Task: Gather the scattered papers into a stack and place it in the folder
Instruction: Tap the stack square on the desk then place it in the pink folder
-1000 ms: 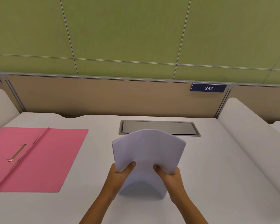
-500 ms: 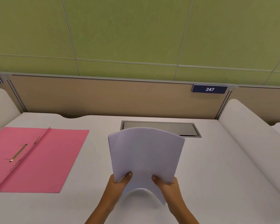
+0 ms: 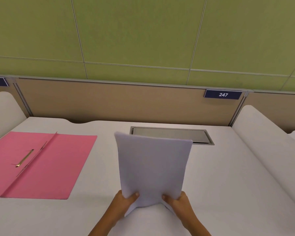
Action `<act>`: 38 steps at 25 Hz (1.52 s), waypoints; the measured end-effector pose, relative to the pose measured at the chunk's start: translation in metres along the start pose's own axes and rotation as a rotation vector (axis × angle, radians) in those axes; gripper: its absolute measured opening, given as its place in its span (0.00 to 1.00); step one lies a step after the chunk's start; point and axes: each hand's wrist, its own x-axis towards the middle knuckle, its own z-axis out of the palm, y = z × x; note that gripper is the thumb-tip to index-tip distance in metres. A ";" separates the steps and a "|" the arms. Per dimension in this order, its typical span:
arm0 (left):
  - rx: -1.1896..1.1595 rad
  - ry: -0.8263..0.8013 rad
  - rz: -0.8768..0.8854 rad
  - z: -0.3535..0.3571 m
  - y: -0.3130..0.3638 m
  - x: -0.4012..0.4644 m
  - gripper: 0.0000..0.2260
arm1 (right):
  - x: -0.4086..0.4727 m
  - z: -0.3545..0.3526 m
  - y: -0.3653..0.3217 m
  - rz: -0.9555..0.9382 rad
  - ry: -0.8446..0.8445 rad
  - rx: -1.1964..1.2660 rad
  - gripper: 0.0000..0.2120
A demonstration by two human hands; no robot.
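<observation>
White paper stack [image 3: 152, 167] upright; pink folder [image 3: 41, 164] open, flat, left.

Left hand [image 3: 124, 201] and right hand [image 3: 177, 202] are raised side by side, thumbs forward, fingers clamped.

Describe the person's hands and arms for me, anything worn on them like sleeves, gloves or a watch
Both hands are bare: no gloves on the left hand or the right hand. The forearms are uncovered as far as the bottom edge of the view, with no sleeve cuff in sight. No watch, bracelet or ring shows on the visible parts. The thumbnails look short and unpainted.
</observation>
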 end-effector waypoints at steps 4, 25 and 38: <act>-0.181 -0.116 -0.145 -0.015 0.002 -0.008 0.26 | -0.010 -0.004 -0.010 0.059 -0.157 0.074 0.18; -0.255 0.065 -0.267 -0.271 -0.050 -0.050 0.15 | -0.056 0.246 -0.031 0.099 -0.177 -0.028 0.08; 0.718 0.678 -0.141 -0.539 -0.053 0.035 0.20 | 0.004 0.391 -0.070 0.210 -0.056 0.186 0.05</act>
